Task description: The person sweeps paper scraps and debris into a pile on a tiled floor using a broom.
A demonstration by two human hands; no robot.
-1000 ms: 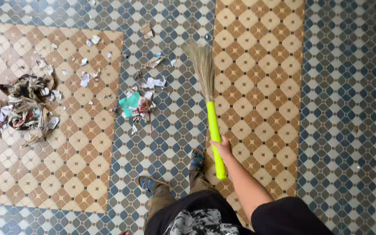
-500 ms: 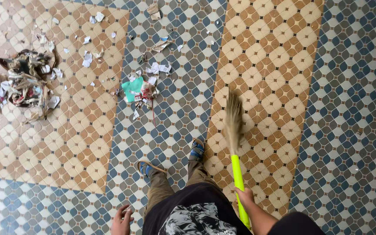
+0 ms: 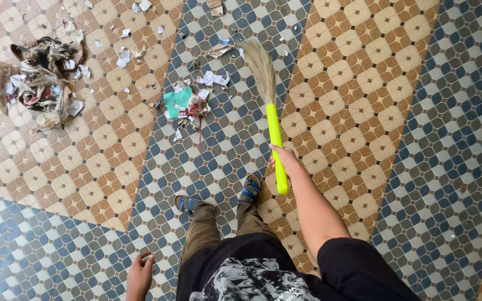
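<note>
My right hand (image 3: 284, 159) grips the bright yellow-green handle of a grass broom (image 3: 275, 134). Its straw head (image 3: 260, 64) points up the frame and reaches toward scattered paper scraps (image 3: 213, 78). Left of the broom lie a green paper piece (image 3: 176, 102) and crumpled litter. At the bottom edge my left hand (image 3: 139, 273) hangs by my side with fingers loosely curled, holding nothing. My sandalled feet (image 3: 218, 198) stand just below the litter.
A large heap of torn paper and rubbish (image 3: 37, 78) sits at the upper left on the tan tiles. Small white scraps (image 3: 124, 56) dot the floor between heap and broom. The floor is patterned tile in tan and blue bands.
The broom swung back toward me and to the right, then went forward again to the scraps. The view shifted, so the litter sits higher in frame. My left hand came into view.
</note>
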